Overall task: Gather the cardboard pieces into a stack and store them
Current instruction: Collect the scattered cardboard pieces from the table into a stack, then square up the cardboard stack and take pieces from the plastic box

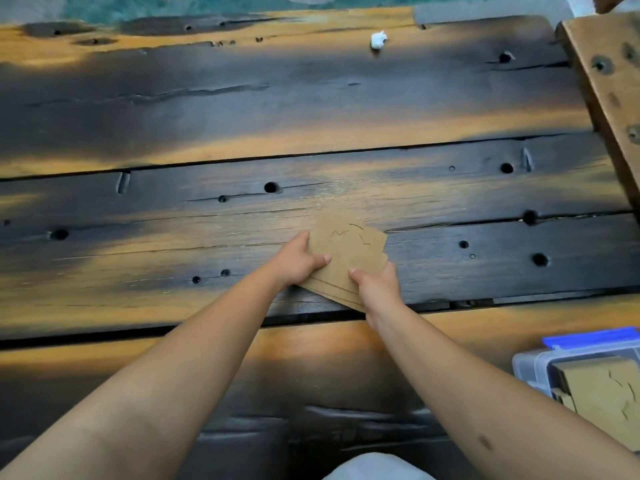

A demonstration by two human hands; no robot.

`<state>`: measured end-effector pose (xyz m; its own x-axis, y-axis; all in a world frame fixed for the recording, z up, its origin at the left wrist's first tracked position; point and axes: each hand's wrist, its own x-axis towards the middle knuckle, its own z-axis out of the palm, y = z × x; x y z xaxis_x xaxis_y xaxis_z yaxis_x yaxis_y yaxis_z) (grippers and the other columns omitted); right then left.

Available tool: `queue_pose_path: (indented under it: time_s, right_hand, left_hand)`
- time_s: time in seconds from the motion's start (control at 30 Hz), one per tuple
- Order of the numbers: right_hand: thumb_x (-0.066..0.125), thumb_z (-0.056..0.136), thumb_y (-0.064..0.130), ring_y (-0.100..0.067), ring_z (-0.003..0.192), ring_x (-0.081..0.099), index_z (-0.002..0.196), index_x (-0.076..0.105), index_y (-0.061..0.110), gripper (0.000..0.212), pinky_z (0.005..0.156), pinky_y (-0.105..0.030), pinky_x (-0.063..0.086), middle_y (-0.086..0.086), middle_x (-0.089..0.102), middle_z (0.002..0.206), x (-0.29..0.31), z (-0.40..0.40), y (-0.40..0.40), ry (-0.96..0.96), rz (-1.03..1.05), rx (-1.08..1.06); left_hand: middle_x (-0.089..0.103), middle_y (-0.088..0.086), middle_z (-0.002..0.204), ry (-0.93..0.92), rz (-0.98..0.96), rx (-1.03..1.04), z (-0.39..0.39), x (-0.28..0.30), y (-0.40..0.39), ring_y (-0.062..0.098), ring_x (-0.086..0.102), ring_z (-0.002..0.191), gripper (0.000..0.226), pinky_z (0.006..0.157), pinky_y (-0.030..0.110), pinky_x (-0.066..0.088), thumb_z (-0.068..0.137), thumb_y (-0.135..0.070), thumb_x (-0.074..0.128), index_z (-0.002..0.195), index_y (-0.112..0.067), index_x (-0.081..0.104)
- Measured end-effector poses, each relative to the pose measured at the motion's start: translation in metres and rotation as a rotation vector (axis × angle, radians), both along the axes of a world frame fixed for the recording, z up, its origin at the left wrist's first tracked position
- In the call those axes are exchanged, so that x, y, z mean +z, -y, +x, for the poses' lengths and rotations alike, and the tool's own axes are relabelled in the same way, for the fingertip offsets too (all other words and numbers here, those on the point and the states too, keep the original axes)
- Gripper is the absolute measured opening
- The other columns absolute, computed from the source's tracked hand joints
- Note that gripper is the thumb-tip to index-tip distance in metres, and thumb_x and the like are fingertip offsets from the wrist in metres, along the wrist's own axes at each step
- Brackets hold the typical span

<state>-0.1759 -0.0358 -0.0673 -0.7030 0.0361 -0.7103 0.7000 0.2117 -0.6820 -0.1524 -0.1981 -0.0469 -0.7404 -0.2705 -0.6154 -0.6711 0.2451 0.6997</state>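
Note:
A stack of brown cardboard pieces (349, 249) with cut lines on the top sheet rests on the dark wooden table, near its front middle. My left hand (297, 261) grips the stack's left edge, thumb on top. My right hand (379, 289) grips its near right corner, thumb pressed on the top sheet. The edges of the lower sheets show slightly offset under my hands. At the lower right a clear plastic box (533, 367) with a blue clasp holds more cardboard pieces (602, 393).
The table (242, 116) is made of scorched planks with holes and gaps. A small white crumpled scrap (378, 40) lies at the far side. A lighter wooden board (609, 81) with screws runs along the right edge.

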Motion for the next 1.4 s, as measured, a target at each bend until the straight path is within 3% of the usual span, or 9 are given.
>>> queue_pose_path:
  time_s: [0.17,0.33,0.47,0.63,0.73,0.83,1.0,1.17,1.4]
  right_hand:
    - [0.076,0.078,0.02,-0.02,0.107,0.054,0.116,0.051,0.026,0.046,0.099,-0.037,0.044,-0.005,0.047,0.124,0.018,0.017,-0.032,-0.206,0.088,0.238]
    - [0.076,0.08,0.014,-0.02,0.109,0.061,0.125,0.048,0.022,0.053,0.095,-0.033,0.046,0.003,0.063,0.115,0.04,0.047,-0.064,-0.305,0.043,0.436]
    - [0.078,0.078,0.013,-0.011,0.106,0.055,0.144,0.03,0.031,0.084,0.09,-0.022,0.042,0.01,0.052,0.123,0.053,0.083,-0.098,-0.448,0.091,0.503]
    - [0.08,0.077,0.013,-0.009,0.101,0.052,0.138,0.037,0.025,0.076,0.079,-0.01,0.033,0.01,0.053,0.115,0.054,0.116,-0.13,-0.581,0.19,0.536]
    - [0.078,0.08,0.016,-0.022,0.11,0.055,0.134,0.041,0.013,0.065,0.091,-0.027,0.042,-0.006,0.057,0.125,0.051,0.136,-0.156,-0.64,0.266,0.611]
    - [0.075,0.083,0.019,-0.03,0.112,0.057,0.134,0.04,0.013,0.062,0.096,-0.043,0.048,-0.013,0.059,0.126,0.045,0.158,-0.18,-0.637,0.314,0.671]
    - [0.074,0.083,0.011,-0.03,0.116,0.054,0.14,0.037,0.014,0.069,0.098,-0.032,0.039,-0.015,0.056,0.13,0.037,0.177,-0.198,-0.662,0.285,0.637]
    - [0.075,0.081,0.008,-0.023,0.133,0.037,0.152,0.021,0.018,0.09,0.104,-0.017,0.02,-0.013,0.04,0.146,0.031,0.177,-0.203,-0.626,0.246,0.611]
    - [0.082,0.075,0.017,-0.019,0.133,0.04,0.148,0.022,0.03,0.095,0.104,-0.022,0.026,-0.005,0.043,0.148,0.031,0.165,-0.207,-0.579,0.239,0.658]
  left_hand:
    - [0.062,-0.001,0.111,-0.101,0.151,0.134,0.049,0.017,-0.029,0.003,0.06,0.093,0.039,0.077,0.012,0.049,0.088,-0.011,0.067,0.121,-0.015,0.047]
    - [0.064,0.003,0.113,-0.187,0.123,0.217,0.102,0.028,-0.06,0.009,0.062,0.098,0.035,0.081,0.01,0.048,0.087,-0.005,0.068,0.117,-0.012,0.052]
    - [0.066,-0.006,0.112,-0.22,0.041,0.228,0.142,0.034,-0.088,-0.002,0.062,0.097,0.05,0.081,0.01,0.047,0.079,-0.011,0.076,0.121,-0.023,0.05]
    - [0.065,-0.026,0.098,-0.258,-0.107,0.199,0.175,0.034,-0.12,-0.01,0.062,0.091,0.056,0.081,0.012,0.049,0.075,-0.023,0.075,0.111,-0.055,0.047]
    - [0.069,-0.009,0.101,-0.258,-0.141,0.162,0.197,0.029,-0.143,0.012,0.066,0.095,0.035,0.087,0.033,0.053,0.078,-0.023,0.07,0.102,-0.042,0.052]
    - [0.069,-0.007,0.104,-0.273,-0.169,0.133,0.22,0.022,-0.168,0.012,0.065,0.095,0.035,0.088,0.033,0.052,0.082,-0.022,0.066,0.109,-0.039,0.051]
    - [0.068,-0.005,0.103,-0.313,-0.182,0.126,0.24,0.01,-0.194,0.015,0.065,0.1,0.027,0.083,0.019,0.045,0.086,-0.012,0.064,0.109,-0.023,0.055]
    - [0.064,-0.008,0.116,-0.248,-0.174,0.127,0.235,0.007,-0.202,0.008,0.058,0.106,0.05,0.088,0.017,0.039,0.084,-0.016,0.069,0.128,-0.023,0.048]
    - [0.061,-0.009,0.127,-0.221,-0.117,0.118,0.228,0.008,-0.202,0.009,0.058,0.112,0.08,0.096,0.023,0.043,0.079,-0.015,0.074,0.145,-0.031,0.032]
